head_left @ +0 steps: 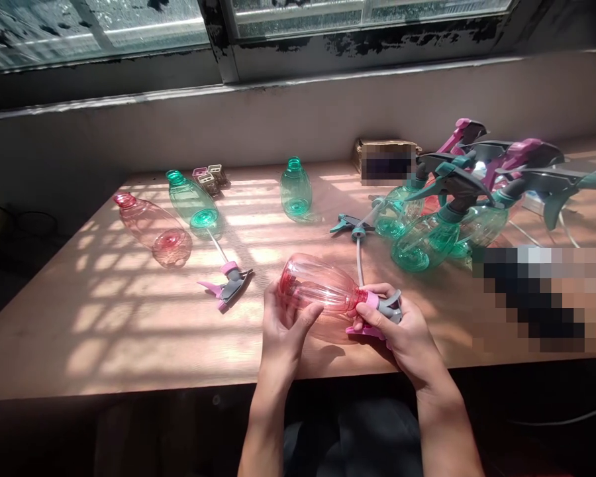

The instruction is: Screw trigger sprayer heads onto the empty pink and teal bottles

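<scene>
I hold a clear pink spray bottle (318, 288) on its side just above the wooden table (129, 331), near its front edge. My left hand (285, 331) is wrapped round the bottle's body. My right hand (402, 328) grips the pink and grey trigger sprayer head (385, 311) that sits at the bottle's neck. Both hands are closed on these parts.
A loose pink-grey sprayer head with tube (228, 281) and a teal one (352, 228) lie on the table. Empty pink (153, 228) and green bottles (193, 202), (295, 189) lie further back. Several assembled green spray bottles (442, 225) are piled at the right. A small box (385, 159) stands by the wall.
</scene>
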The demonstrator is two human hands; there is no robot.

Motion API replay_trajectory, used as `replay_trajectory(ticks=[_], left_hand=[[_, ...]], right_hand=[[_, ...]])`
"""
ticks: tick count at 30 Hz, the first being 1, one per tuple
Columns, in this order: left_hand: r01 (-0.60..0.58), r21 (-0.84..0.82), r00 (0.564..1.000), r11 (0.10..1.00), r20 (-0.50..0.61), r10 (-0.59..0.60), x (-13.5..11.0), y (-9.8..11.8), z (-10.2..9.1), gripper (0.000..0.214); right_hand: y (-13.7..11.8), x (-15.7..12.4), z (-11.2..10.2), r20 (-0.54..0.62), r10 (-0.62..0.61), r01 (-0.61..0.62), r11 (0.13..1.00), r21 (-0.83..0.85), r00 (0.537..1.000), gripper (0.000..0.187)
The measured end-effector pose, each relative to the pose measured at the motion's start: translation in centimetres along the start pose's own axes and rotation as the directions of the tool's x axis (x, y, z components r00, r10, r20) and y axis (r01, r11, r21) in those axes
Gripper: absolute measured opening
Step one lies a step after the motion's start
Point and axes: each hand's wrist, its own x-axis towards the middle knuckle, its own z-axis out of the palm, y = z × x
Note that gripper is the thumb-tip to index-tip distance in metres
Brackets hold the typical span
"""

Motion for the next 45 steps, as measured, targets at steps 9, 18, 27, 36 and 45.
replay_trajectory(ticks=[9,18,27,36,45], left_hand=[[-0.019,0.019,0.998,1.0,0.055,0.018,0.1,-0.8,-0.4,0.069],[-0.01,0.069,0.997,0.998,0.071,0.005,-0.4,-0.6,-0.1,0.079],[0.043,0.013,0.994,0.999,-0.097,-0.041,-0.3,0.1,0.2,0.068],[0.023,0.042,0.999,0.999,0.026,-0.024,-0.1,-0.3,-0.1,0.081],[0.034,0.062,0.998,0.997,0.042,-0.037,0.0,-0.6,-0.2,0.093]], right_hand=[[-0.2,0.0,0.2,-0.018,-0.032,0.033,0.999,0.018,0.999,0.044],[-0.1,0.0,0.1,-0.005,0.004,-0.004,1.0,-0.011,1.0,0.048],[-0.6,-0.2,0.6,0.04,0.034,-0.031,0.997,-0.069,0.999,0.051],[-0.4,-0.1,0.6,-0.032,-0.028,0.028,1.0,-0.006,0.999,0.044],[-0.2,0.0,0.0,0.019,0.03,-0.029,0.999,-0.03,0.999,0.047]])
